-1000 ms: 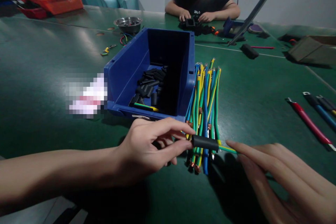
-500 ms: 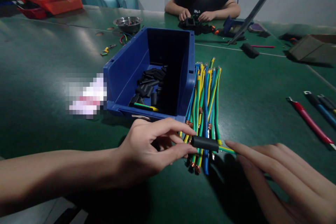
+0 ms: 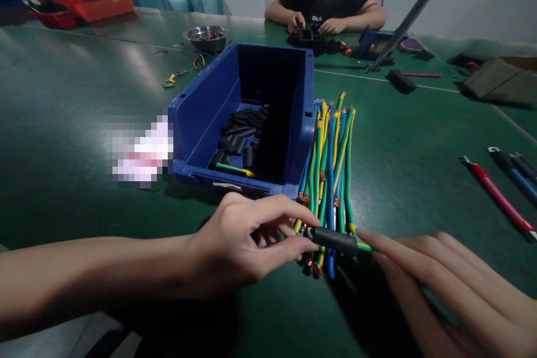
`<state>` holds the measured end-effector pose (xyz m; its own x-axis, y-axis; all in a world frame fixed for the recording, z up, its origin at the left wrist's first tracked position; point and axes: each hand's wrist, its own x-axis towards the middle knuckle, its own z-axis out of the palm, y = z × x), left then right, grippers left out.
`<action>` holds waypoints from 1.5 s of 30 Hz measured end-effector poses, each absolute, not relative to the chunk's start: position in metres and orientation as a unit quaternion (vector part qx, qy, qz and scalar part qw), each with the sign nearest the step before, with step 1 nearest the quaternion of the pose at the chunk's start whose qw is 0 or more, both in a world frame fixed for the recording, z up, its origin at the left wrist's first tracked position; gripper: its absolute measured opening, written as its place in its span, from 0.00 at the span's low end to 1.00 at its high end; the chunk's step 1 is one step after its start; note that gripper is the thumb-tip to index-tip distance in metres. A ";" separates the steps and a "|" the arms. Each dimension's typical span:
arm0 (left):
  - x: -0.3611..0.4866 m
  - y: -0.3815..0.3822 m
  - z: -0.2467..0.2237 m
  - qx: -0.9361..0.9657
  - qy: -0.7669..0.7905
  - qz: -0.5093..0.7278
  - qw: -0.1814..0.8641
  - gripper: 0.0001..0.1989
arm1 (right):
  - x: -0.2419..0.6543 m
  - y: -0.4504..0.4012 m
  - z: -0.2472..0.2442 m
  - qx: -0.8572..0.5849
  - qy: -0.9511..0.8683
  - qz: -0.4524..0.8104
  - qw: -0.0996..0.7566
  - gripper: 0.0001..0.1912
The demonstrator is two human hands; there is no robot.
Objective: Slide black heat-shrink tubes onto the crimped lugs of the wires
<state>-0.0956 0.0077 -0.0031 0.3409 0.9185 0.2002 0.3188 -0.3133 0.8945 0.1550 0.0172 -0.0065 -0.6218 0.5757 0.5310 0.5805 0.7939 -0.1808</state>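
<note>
A black sleeve sits around a yellow-green wire, above a bundle of wires. My left hand pinches the sleeve's left end between thumb and index finger; a bit of metal shows there. On the right, my right hand grips the wire close to the sleeve's other end. Beneath and behind them lie several blue and yellow-green wires, some with bare copper ends. The blue bin beyond my left hand holds many black sleeves and a yellow-green piece.
A metal bowl and an orange basket stand farther back. Red cable and blue cable lie at the right. Across the table a person handles black parts. A slanted metal bar rises at the back right.
The right hand and wire have moved slightly left into the sleeve, so less wire shows between them. A metal end now shows at the sleeve's left opening, and the sleeve tilts down to the right more.
</note>
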 end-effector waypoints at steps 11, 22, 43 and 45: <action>-0.096 0.007 -0.003 0.737 0.414 0.349 0.405 0.08 | 0.160 0.017 -0.007 -0.302 -0.911 0.012 0.281 0.19; -0.098 0.007 -0.004 0.746 0.412 0.343 0.395 0.09 | 0.159 0.017 -0.006 -0.312 -0.904 0.020 0.291 0.18; -0.096 0.012 -0.004 0.715 0.424 0.373 0.412 0.07 | 0.160 0.019 -0.010 -0.337 -0.892 -0.008 0.301 0.19; -0.095 0.012 -0.004 0.710 0.421 0.381 0.417 0.07 | 0.160 0.019 -0.011 -0.337 -0.892 -0.003 0.301 0.18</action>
